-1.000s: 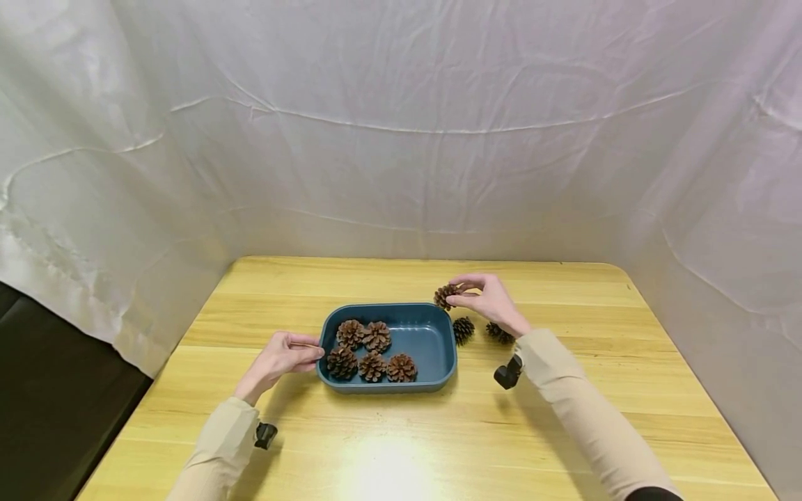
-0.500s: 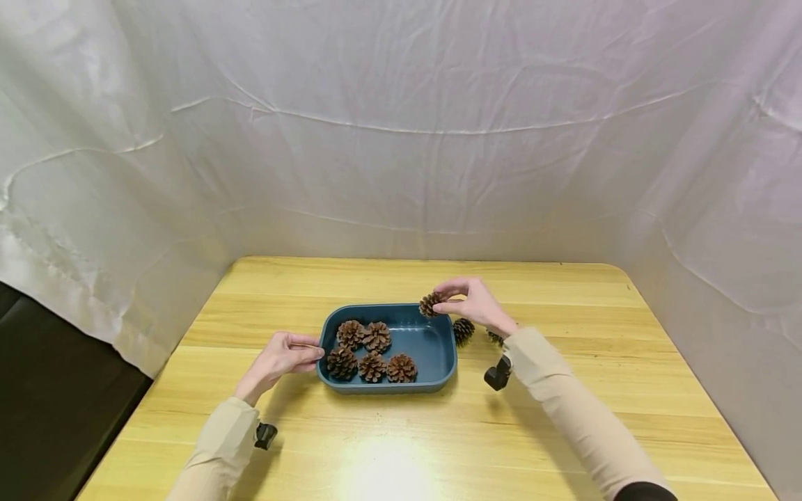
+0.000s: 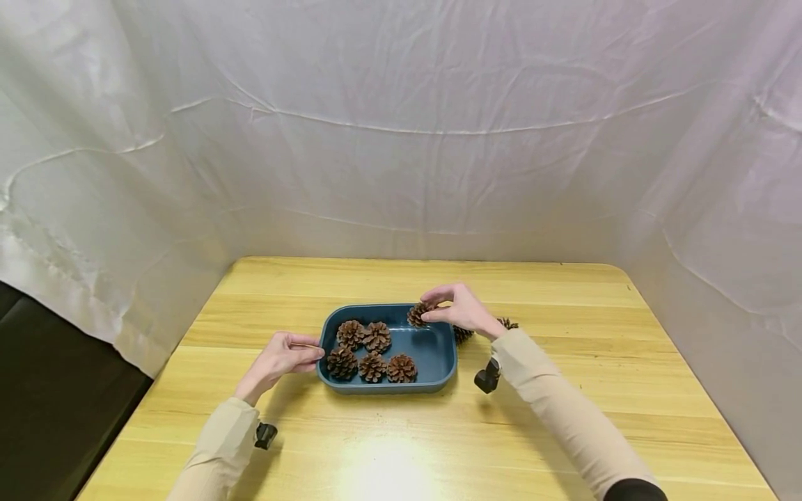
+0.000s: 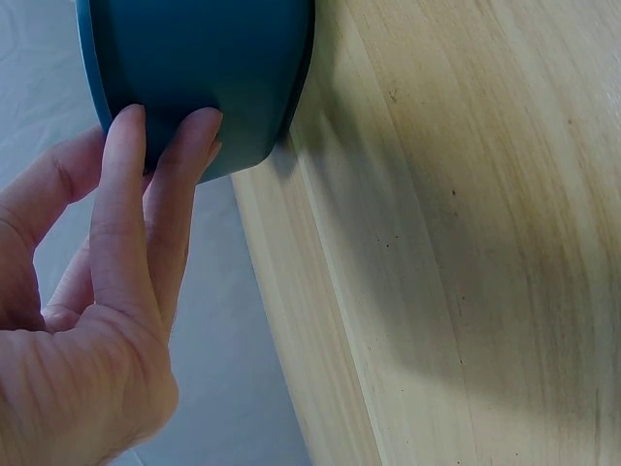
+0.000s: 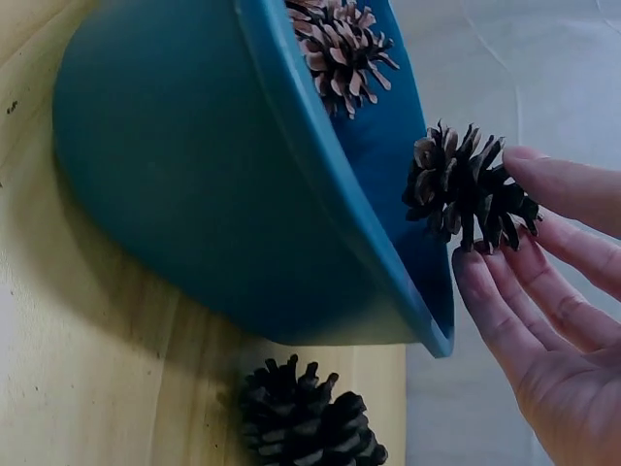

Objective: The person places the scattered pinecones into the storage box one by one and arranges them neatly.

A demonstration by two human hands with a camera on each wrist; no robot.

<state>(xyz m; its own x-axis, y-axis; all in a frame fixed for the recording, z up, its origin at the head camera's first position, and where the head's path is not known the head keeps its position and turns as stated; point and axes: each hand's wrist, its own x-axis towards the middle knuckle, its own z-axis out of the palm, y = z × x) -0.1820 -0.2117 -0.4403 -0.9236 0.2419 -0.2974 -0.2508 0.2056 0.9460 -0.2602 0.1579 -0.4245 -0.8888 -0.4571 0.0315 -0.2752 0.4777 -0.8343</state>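
Note:
A blue rectangular tub (image 3: 391, 387) stands on the wooden table with several brown pine cones (image 3: 372, 367) in its left part and along its front. My left hand (image 3: 283, 360) pinches the tub's left rim; in the left wrist view its fingers (image 4: 124, 194) lie against the outer wall. With thumb and fingertips my right hand (image 3: 462, 309) holds a pine cone (image 5: 471, 186) over the tub's back right part, at rim height in the right wrist view. Another pine cone (image 5: 309, 416) lies on the table beside the tub's right end, partly behind the right hand in the head view.
One more pine cone (image 3: 507, 323) shows behind the right wrist, mostly hidden by the sleeve. The wooden table (image 3: 564, 306) reaches back to a pale hanging cloth (image 3: 401, 174). Something dark (image 3: 56, 396) stands beyond the table's left edge.
My right hand has carried its pine cone left and slightly down, from outside the tub's back right corner to over its inside. The left hand and the tub have stayed put.

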